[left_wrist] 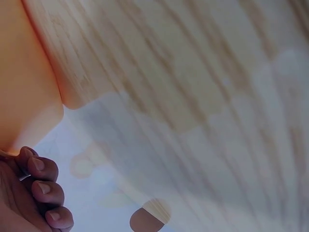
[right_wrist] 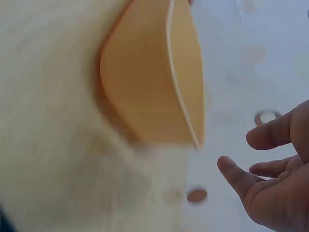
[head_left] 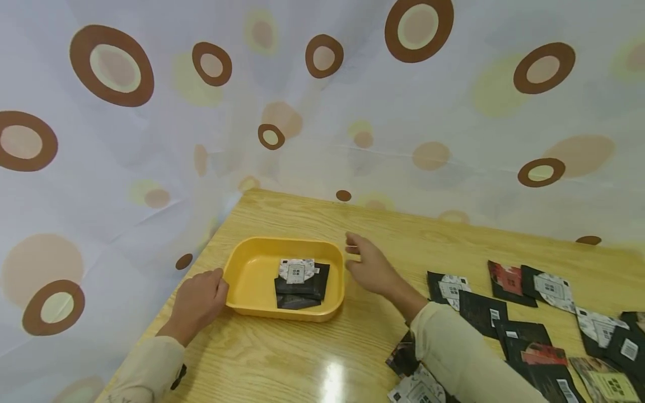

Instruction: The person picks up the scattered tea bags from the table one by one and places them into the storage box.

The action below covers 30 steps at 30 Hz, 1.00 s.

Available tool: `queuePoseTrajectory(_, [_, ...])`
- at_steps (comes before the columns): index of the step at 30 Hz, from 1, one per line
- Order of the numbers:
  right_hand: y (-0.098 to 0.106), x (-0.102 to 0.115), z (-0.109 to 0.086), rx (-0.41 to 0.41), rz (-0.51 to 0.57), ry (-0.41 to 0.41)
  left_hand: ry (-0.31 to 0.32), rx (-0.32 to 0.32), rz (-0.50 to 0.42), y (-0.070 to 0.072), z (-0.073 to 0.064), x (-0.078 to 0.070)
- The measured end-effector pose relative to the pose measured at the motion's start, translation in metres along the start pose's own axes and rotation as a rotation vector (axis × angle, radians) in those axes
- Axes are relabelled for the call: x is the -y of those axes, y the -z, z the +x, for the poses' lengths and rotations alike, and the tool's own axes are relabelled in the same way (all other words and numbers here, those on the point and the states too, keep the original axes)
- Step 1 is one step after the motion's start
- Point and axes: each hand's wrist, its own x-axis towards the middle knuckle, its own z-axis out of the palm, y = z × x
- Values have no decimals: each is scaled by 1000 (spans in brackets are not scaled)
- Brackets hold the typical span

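A yellow plastic tray [head_left: 252, 280] with rounded corners sits on the wooden table. Inside it, toward the right, black flat packets [head_left: 307, 285] overlap, the top one carrying a white patterned label. My left hand [head_left: 199, 299] grips the tray's left rim, fingers curled at its edge; in the left wrist view these curled fingers [left_wrist: 46, 186] show beside the tray wall [left_wrist: 29, 77]. Off the tray's right end is my right hand [head_left: 370, 266], holding nothing. Its thumb and fingers are spread apart in the right wrist view, a little away from the tray [right_wrist: 145, 72].
Several more black packets [head_left: 484, 310] with white or red labels lie scattered over the table's right side. Some packets [head_left: 418, 386] are partly under my right forearm. A white cloth with brown circles [head_left: 322, 56] hangs behind the table and along its left edge.
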Motion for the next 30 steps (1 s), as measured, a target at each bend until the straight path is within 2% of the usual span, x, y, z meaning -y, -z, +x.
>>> queuePoseTrajectory(6, [67, -21, -26, 10, -197, -13, 17, -21, 9, 5, -6, 4])
queuePoseTrajectory(11, [94, -49, -54, 45, -399, -93, 0, -29, -4, 4, -7, 4])
queuePoseTrajectory(15, [98, -73, -75, 85, -572, -169, -19, -31, -13, 0, -4, 1])
queuePoseTrajectory(18, [96, -87, -88, 101, -649, -215, -26, -30, -12, -2, -2, -1])
queuePoseTrajectory(24, [92, -104, -95, 144, -673, -310, -24, -29, -7, -1, -2, -1])
queuePoseTrajectory(30, [91, -111, -95, 155, -678, -341, -40, -56, -4, -2, -2, 0])
